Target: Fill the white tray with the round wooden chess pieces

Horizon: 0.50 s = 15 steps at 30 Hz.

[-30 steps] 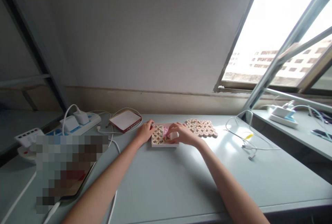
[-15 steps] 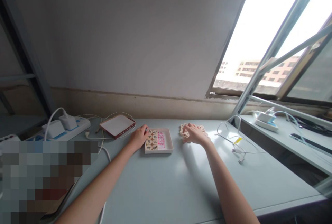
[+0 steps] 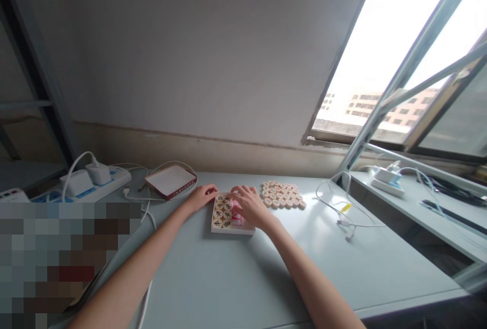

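Observation:
A small white box (image 3: 230, 229) lies on the grey desk (image 3: 236, 278), with two columns of round wooden chess pieces (image 3: 223, 210) in its left half and pink lines on its bottom. My left hand (image 3: 201, 197) rests against the box's left far corner, fingers curled on the rim. My right hand (image 3: 249, 206) lies over the box's right half, fingers bent down into it; what they hold is hidden. A cluster of several loose wooden pieces (image 3: 281, 195) lies on the desk just right of that hand.
A red-edged white box lid (image 3: 170, 181) lies at the back left beside a power strip with chargers (image 3: 89, 182) and white cables (image 3: 344, 207). A second desk (image 3: 426, 202) with another power strip stands at the right under the open window. A blurred patch covers the near left.
My right hand went from the box out to the loose pieces on the right, then came back over the box's right half. The left hand stayed on the box.

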### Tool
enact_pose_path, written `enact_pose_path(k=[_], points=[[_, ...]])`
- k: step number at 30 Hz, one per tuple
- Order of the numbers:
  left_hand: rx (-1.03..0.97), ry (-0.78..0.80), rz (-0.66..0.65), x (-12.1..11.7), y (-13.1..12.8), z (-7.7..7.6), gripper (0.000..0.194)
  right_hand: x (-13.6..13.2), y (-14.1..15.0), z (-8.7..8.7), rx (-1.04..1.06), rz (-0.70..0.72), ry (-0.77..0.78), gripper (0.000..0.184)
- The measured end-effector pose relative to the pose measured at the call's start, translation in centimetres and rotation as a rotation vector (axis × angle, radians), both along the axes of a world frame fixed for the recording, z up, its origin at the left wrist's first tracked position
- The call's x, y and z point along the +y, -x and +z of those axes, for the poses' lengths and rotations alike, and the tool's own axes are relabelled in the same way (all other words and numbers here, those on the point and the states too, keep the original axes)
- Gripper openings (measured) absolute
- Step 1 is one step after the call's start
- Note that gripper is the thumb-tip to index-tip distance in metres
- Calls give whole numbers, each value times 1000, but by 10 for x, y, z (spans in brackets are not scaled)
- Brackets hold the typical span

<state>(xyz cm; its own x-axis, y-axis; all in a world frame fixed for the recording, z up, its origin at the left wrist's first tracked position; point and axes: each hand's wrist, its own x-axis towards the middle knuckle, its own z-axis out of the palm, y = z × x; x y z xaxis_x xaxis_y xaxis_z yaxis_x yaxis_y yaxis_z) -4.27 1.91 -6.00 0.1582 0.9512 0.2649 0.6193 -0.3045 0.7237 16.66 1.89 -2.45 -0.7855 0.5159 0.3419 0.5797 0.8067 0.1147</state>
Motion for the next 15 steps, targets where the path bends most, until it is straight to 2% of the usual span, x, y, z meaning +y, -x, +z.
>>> enact_pose_path(k=[10, 15], points=[[-39, 1, -24, 0, 0, 1, 24, -1, 3, -4, -15, -42, -76, 20], [-11, 12, -6, 0, 0, 0, 25, 20, -15, 5, 218, -157, -32, 23]])
